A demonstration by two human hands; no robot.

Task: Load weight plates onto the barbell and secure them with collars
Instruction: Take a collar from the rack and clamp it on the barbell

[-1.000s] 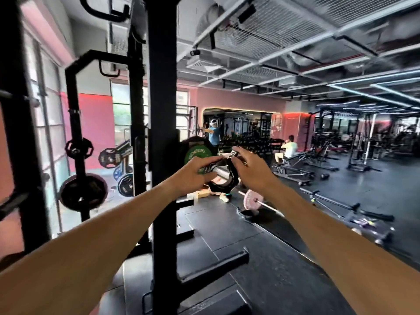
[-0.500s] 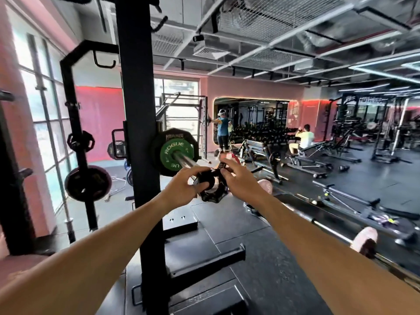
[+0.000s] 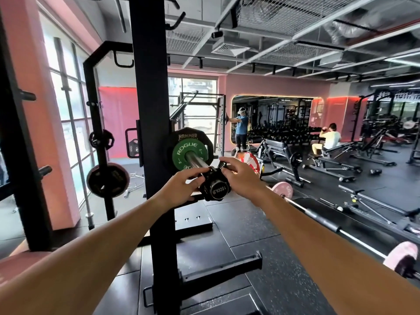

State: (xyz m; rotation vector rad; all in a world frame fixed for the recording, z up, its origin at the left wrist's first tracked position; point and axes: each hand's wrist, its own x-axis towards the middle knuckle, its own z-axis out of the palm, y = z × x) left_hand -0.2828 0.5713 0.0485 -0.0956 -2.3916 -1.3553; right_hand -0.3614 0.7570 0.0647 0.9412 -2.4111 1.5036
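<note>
Our left hand (image 3: 181,188) has its fingers curled round the near side of the black plastic clamp collar (image 3: 212,186), and our right hand (image 3: 241,176) pinches the collar's lever at the top with fingers and thumb. The collar sits on the very end of the chrome barbell sleeve (image 3: 196,160), whose end cap reads "1500LB" upside down. There's bare sleeve between the collar and the plates. Further along we've got a small green metal plate (image 3: 181,153) marked "ROGUE", pressed against a bigger black twelve-sided plate (image 3: 189,136) stamped "HAMMER". The bar rests on the black steel rack upright (image 3: 151,110). Below us, a dark rubber tile floor (image 3: 261,235), with a second barbell carrying pale pink plates (image 3: 283,189) lying on it to the right. Pink walls, tall windows on the left, a mirror and two other people at the far end.
</note>
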